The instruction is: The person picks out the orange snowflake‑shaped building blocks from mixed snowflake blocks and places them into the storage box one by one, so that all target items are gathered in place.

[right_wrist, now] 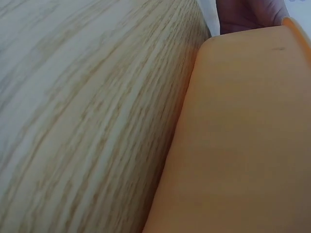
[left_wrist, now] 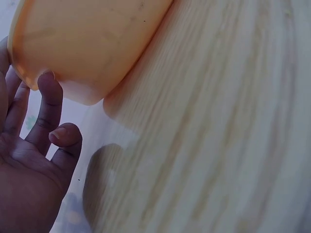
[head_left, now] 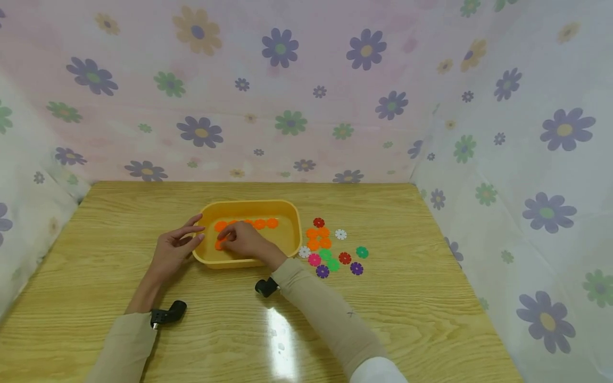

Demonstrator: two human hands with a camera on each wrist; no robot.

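Observation:
A yellow-orange plastic tub (head_left: 287, 213) stands on the wooden table (head_left: 407, 298), with a row of orange flower-shaped discs (head_left: 259, 224) inside along its far wall. My right hand (head_left: 241, 239) reaches into the tub and pinches an orange disc (head_left: 219, 244) near the left end. My left hand (head_left: 178, 246) rests against the tub's left wall with fingers straight; the left wrist view shows those fingers (left_wrist: 48, 104) touching the tub's outer corner (left_wrist: 87, 43). The right wrist view shows only the tub's outer wall (right_wrist: 243, 136) and tabletop.
Loose flower discs lie on the table right of the tub: an orange cluster (head_left: 318, 238), red (head_left: 318, 222), white (head_left: 340, 234), green (head_left: 362, 252), pink (head_left: 314, 259) and purple (head_left: 322, 271) ones. Flower-patterned curtains (head_left: 517, 133) close in the back and sides.

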